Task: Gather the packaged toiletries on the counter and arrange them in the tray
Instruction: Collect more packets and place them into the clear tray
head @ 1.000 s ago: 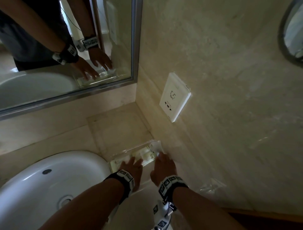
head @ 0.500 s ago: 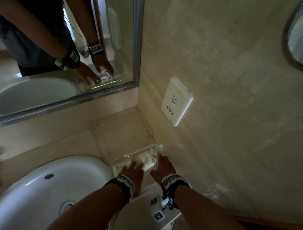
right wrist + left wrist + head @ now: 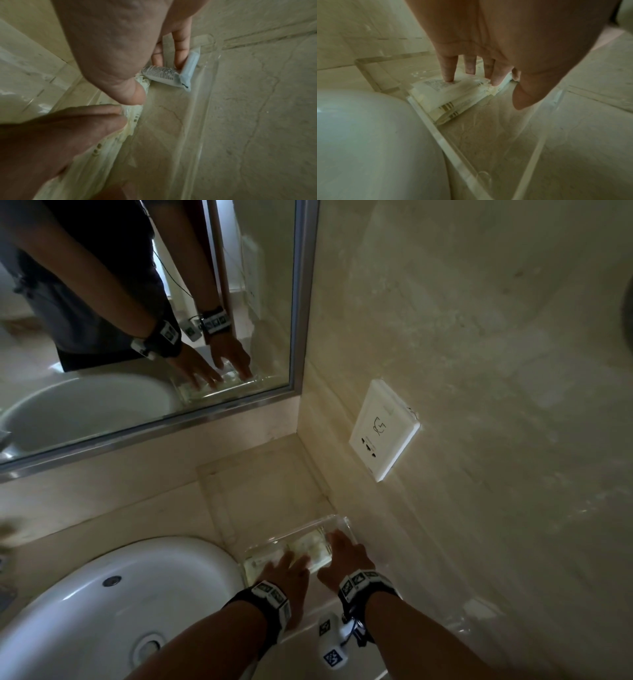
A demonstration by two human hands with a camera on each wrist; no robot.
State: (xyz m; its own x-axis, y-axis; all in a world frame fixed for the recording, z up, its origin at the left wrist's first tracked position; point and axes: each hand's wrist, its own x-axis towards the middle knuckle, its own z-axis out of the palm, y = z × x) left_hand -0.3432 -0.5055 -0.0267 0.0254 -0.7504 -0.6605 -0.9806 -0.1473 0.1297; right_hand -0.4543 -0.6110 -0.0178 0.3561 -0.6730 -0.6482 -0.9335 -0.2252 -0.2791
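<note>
A clear tray (image 3: 339,522) sits on the counter between the basin and the right wall. Cream packets with gold stripes (image 3: 310,546) lie stacked inside it. My left hand (image 3: 287,565) rests on them with straight fingers; in the left wrist view its fingertips (image 3: 448,79) press the top packet (image 3: 441,94) near the tray wall (image 3: 436,129). My right hand (image 3: 337,544) reaches to the tray's far right end. In the right wrist view its fingers (image 3: 180,59) touch a small white-and-blue packet (image 3: 164,75), while the thumb (image 3: 132,93) rests on the cream packets (image 3: 109,146).
A white basin (image 3: 113,604) lies just left of the tray. The beige wall with a white socket (image 3: 383,429) rises close on the right. A flat clear plate (image 3: 260,484) fills the back corner under the mirror (image 3: 147,313). Something clear (image 3: 476,611) lies at right.
Both hands stay on the packets in the tray, hardly moved. The head view has tilted a little, so the scene sits slightly lower in the frame.
</note>
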